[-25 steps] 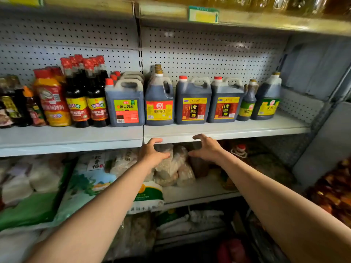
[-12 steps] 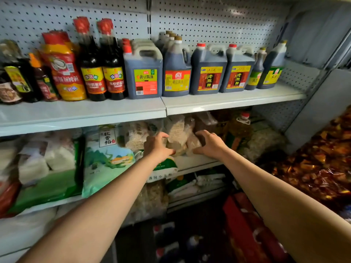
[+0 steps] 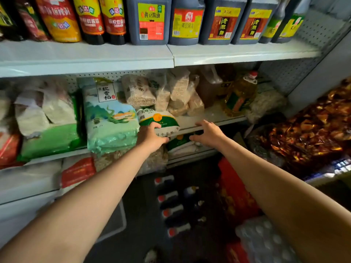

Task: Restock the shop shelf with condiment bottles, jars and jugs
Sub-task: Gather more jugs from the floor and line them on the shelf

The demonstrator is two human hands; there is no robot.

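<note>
From the head camera, both arms reach forward at the middle shelf [image 3: 218, 118]. The left hand [image 3: 150, 136] rests against a green-and-white bag [image 3: 157, 118] at the shelf's edge, fingers loosely curved and holding nothing. The right hand [image 3: 208, 133] hovers just beside it, fingers spread and relaxed. The dark condiment jugs [image 3: 190, 21] and bottles [image 3: 102, 19] stand in a row on the upper shelf [image 3: 171, 54], well above both hands. More red-capped bottles [image 3: 174, 205] lie on the floor below.
</note>
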